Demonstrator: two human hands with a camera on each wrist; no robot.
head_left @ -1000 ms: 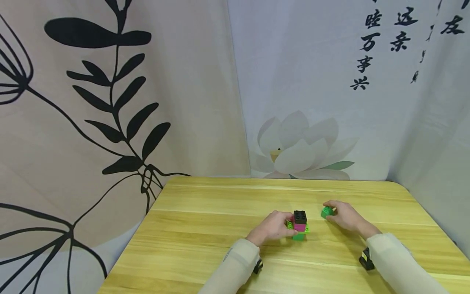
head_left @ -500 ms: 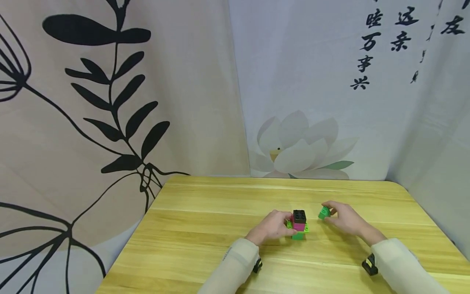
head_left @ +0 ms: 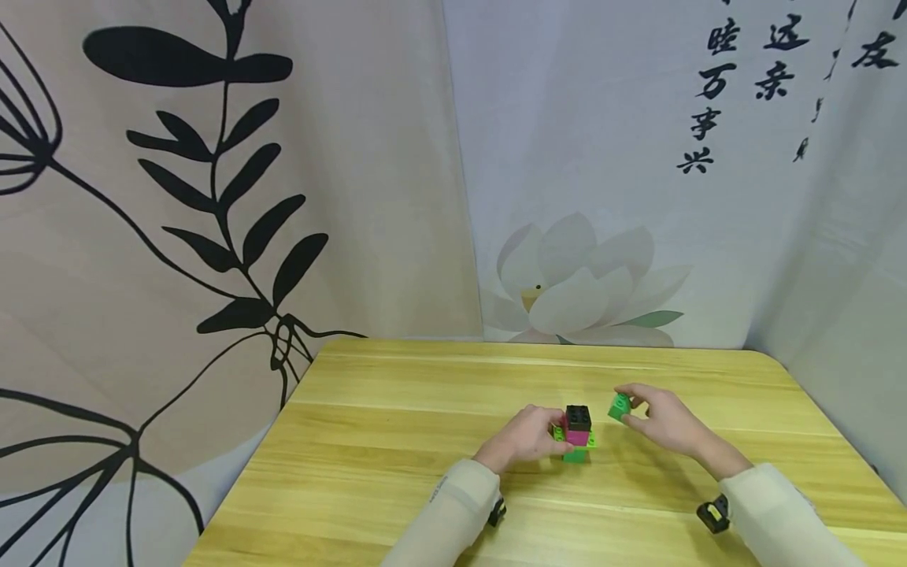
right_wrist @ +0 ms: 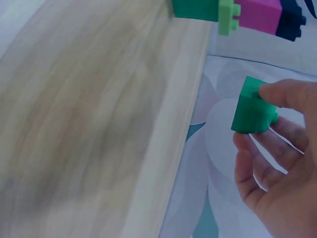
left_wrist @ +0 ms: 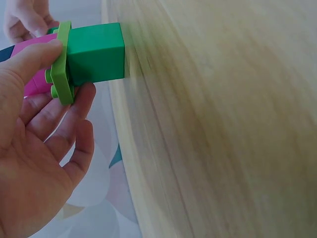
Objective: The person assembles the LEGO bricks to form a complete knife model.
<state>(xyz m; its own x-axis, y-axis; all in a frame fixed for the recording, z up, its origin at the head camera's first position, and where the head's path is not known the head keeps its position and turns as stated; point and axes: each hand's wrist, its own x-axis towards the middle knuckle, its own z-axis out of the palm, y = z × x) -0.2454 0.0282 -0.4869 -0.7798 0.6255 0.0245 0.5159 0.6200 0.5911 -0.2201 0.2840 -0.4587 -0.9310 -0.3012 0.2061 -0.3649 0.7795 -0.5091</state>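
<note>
A small stack of toy building bricks stands upright on the table: a green brick (left_wrist: 96,52) at the bottom, a lime plate (left_wrist: 61,69) over it, then a magenta brick (head_left: 577,438) and a black brick (head_left: 578,418) on top. My left hand (head_left: 526,435) grips the stack from the left, thumb and fingers at the magenta brick and lime plate. To the right, my right hand (head_left: 666,419) pinches a separate green brick (right_wrist: 253,106) between thumb and fingers. This brick is held tilted, its studs turned toward the palm in the right wrist view.
The wooden table (head_left: 397,402) lies under both hands. Behind it hangs a pale cloth (head_left: 383,197) printed with leaves, a lotus and characters. Black wrist cameras sit at both cuffs, the right one (head_left: 712,513) low over the table.
My right hand has moved a little to the left with the green brick, which has tilted. The left hand and the stack have stayed in place.
</note>
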